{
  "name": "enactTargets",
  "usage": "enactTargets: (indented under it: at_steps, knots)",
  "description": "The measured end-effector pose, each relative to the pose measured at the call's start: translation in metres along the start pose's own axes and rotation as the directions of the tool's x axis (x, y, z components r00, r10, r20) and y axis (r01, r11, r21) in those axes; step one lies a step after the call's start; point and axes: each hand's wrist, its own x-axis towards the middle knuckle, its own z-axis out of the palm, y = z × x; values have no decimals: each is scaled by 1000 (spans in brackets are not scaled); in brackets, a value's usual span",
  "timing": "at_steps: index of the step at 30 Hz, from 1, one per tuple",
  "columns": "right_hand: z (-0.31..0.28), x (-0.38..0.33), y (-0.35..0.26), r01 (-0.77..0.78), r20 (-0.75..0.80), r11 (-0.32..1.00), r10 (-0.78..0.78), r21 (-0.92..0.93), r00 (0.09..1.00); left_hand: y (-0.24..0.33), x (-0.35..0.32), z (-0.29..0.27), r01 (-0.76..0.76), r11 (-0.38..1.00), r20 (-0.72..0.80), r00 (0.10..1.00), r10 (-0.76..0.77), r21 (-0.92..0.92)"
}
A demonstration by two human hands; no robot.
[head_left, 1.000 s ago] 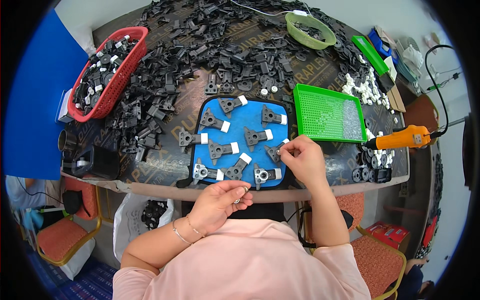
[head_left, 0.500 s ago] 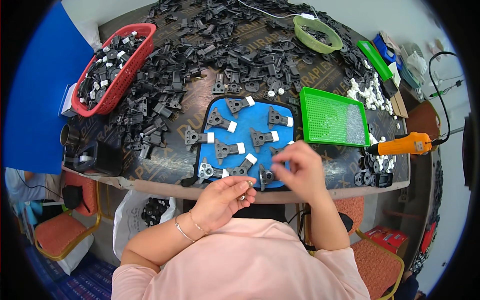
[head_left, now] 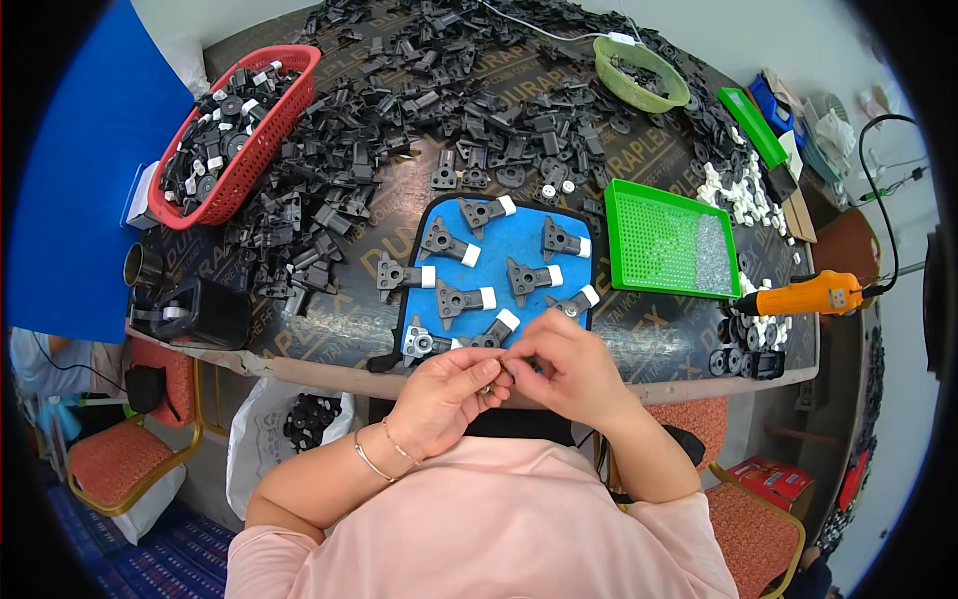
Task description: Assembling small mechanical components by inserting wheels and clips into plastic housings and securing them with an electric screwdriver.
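My left hand (head_left: 444,397) is closed in front of the blue mat's near edge, its fingers curled around small shiny metal pieces (head_left: 488,389) that show only in part. My right hand (head_left: 569,371) meets it at the fingertips in a pinch; whatever lies in that pinch is too small and covered to name. Just beyond both hands is the blue mat (head_left: 509,240). Several black T-shaped plastic parts with white end caps, such as this black part (head_left: 459,299), lie spread over it. The right hand partly covers the mat's near right corner.
Loose black parts (head_left: 339,150) are heaped across the table behind the mat. A red basket (head_left: 235,185) of parts stands left; a green tray (head_left: 654,235) with small shiny pieces sits right. Beyond it lies an orange electric screwdriver (head_left: 808,295). A pale green basket (head_left: 649,100) stands far back.
My right hand has moved left and down from over the mat's near right part to my left hand's fingertips. My left hand stays nearly in place, holding the metal pieces.
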Motion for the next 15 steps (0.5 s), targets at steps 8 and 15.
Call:
enactTargets:
  at_steps: [8,15]
  knots:
    - [-26,54,49,-216,-105,942,195,-256,975,3,-6,6,30,998,-36,999,-28,58]
    - [-21,58,54,-271,-145,897,234,-349,962,4,-13,-1,-11,999,-60,998,14,53]
